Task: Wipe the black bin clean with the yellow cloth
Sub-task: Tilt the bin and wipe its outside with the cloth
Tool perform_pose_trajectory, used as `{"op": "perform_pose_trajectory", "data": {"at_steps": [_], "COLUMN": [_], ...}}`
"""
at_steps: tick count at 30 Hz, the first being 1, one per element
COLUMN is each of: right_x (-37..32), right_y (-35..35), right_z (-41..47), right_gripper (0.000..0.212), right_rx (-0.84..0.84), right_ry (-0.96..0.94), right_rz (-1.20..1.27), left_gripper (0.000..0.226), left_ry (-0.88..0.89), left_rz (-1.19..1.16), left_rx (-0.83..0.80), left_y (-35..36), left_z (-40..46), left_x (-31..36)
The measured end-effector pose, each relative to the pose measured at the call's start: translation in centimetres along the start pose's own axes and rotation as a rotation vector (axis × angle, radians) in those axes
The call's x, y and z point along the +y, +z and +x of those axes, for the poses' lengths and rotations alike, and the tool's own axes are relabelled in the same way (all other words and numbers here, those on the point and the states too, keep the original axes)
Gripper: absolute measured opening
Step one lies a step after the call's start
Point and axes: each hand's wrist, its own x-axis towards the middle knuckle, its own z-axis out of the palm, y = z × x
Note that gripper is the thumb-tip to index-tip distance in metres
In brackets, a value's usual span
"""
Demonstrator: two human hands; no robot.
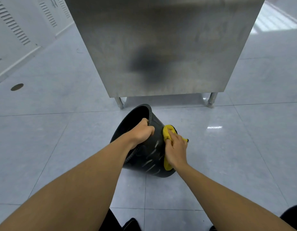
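Looking down from the head camera, I see the black bin (pixel 144 152) tilted on the pale tiled floor (pixel 227 155), its open mouth turned up and to the left, just in front of a steel cabinet (pixel 161 47) standing on short metal legs. My left hand (pixel 141 132) has its grip curled tight over the ribbed rim on the near side, fingers hooked inside the mouth and thumb on the outer wall. My right hand (pixel 176 150) presses the yellow cloth (pixel 167 132) flat against the bin's outer wall on its right side; its grip is closed down on the bunched cloth, with folds showing above the knuckles and below the wrist. Wet streaks shine on the bin's dark wall between the two hands. A round drain cover (pixel 17 87) sits in the floor far to the left.
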Motion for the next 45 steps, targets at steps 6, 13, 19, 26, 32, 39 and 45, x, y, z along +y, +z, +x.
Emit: {"op": "perform_pose_trajectory", "data": {"at_steps": [6,13,19,26,32,39,45], "right_x": [-1.6,-5.2,-1.0,5.1,3.3,-1.5,-5.6], "right_y": [0.0,0.5,-0.5,-3.8,-3.2,-1.0,0.9], "right_z": [-0.4,-0.8,0.4,0.3,0.4,-0.1,-1.2], "right_gripper": [0.043,0.044,0.041,0.044,0.043,0.045,0.058], "right_rx": [-0.028,-0.049,0.06,0.115,0.138,0.102,-0.012], "right_ry": [-0.062,-0.294,-0.12,0.328,0.3,0.058,-0.176], "right_rz": [0.099,0.015,-0.174,-0.193,-0.133,-0.022,0.11], "left_gripper": [0.02,0.028,0.024,0.032,0.026,0.027,0.029], "left_ry": [0.038,0.044,0.018,0.101,0.133,0.173,0.223], "left_rz": [-0.097,-0.229,-0.165,-0.011,0.034,0.081,0.075], "left_rx": [-0.001,-0.083,-0.026,-0.009,0.11,0.217,0.204], "left_y": [-0.4,-1.0,-0.7,0.2,0.1,0.6,0.3], "left_z": [0.4,0.1,1.2,1.4,1.4,1.0,0.7], "left_x": [-0.4,-1.3,-1.4,-1.2,-1.2,-0.9,-1.1]}}
